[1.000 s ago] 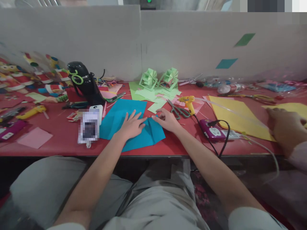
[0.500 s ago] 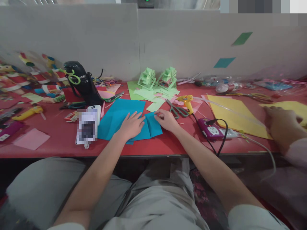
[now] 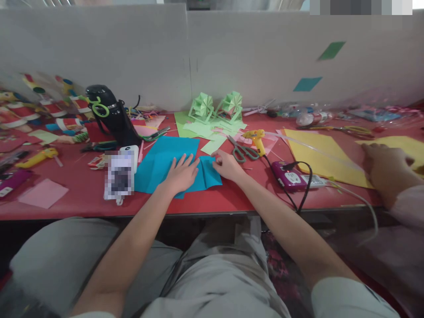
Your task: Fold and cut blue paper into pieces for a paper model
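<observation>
Blue paper lies in front of me on the red table, with a crease and a raised flap at its right end. My left hand rests flat on the paper, its fingers spread. At the right end my right hand pinches the paper's edge between thumb and curled fingers. Just beyond that hand are grey-handled scissors and a yellow glue gun. Behind the paper sit light green paper scraps.
Two green folded-paper shapes stand near the partition. A phone and black bottle are on the left. To the right lie a purple power socket with cables and yellow paper, near another person's hand.
The view has shifted slightly. My right fingers have curled a little more at the blue paper's edge; my left hand stays flat on it.
</observation>
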Tool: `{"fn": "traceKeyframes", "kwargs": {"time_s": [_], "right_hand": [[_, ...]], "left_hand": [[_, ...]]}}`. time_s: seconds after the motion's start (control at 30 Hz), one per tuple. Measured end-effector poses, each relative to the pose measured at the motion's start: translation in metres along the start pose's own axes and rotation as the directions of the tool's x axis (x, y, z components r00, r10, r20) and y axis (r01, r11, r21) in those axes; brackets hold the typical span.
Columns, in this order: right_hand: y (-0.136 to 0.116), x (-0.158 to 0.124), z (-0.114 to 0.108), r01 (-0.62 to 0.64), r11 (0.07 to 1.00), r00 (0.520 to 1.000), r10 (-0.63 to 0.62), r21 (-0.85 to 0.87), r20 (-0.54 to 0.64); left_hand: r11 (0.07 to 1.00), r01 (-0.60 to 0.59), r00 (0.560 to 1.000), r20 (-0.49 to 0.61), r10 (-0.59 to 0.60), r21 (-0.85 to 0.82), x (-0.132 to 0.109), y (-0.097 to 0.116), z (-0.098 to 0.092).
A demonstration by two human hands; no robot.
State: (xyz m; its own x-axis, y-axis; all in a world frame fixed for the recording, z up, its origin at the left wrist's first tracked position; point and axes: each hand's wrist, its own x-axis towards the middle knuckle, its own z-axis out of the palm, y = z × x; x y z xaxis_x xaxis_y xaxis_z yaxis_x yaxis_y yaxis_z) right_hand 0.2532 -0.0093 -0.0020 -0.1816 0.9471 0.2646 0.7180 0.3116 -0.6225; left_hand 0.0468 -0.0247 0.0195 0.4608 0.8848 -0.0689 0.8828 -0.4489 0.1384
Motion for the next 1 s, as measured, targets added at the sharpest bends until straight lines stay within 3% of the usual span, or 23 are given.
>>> {"fn": "traceKeyframes", "kwargs": {"time_s": [0.3, 0.43, 0.63, 0.8, 1.0], "right_hand": [[-0.003, -0.004, -0.003, -0.002, 0.997, 1.000, 0.004, 0.075, -0.026], [-0.007, -0.006, -0.007, -0.037, 0.981, 0.998, 0.046, 0.191, -0.045], [-0.001, -0.005, -0.005, 0.018, 0.950, 0.999, -0.029, 0.312, 0.032], [0.005, -0.001, -0.001, 0.031, 0.962, 0.999, -0.021, 0.270, -0.040], [0.005, -0.002, -0.001, 0.014, 0.979, 0.999, -0.004, 0.203, -0.051]], "left_hand": [[1.000, -0.011, 1.000, -0.029, 0.011, 0.005, -0.001, -0.002, 0.003], [1.000, 0.007, 0.992, -0.127, -0.005, 0.014, 0.001, -0.006, 0.005], [1.000, 0.023, 0.961, -0.274, -0.019, 0.013, 0.005, -0.007, 0.002], [0.995, -0.101, 0.982, -0.162, 0.097, -0.021, 0.004, -0.007, 0.005], [0.996, -0.075, 0.996, -0.046, 0.073, -0.045, 0.005, -0.006, 0.008]]}}
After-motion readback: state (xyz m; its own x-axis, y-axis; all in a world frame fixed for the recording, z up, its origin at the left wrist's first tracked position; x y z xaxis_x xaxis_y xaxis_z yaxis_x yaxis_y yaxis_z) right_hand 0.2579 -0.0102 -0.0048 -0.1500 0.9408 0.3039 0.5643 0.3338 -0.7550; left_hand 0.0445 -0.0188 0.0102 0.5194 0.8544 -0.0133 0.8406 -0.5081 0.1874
